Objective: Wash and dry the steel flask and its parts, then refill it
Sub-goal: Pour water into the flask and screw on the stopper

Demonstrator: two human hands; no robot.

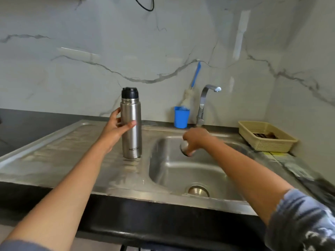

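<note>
1 flask [131,127]: steel, black stopper [130,92], upright, ctr frame; left hand [116,129] curled round it; right hand [194,140] grips steel cup [185,149], ctr-right.

Upright flask [132,140] stands left of the open basin [181,171]; tap [204,100] rises behind.

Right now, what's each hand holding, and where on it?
Left hand grips the flask around its middle. Right hand holds the steel cup by its upper end.
</note>
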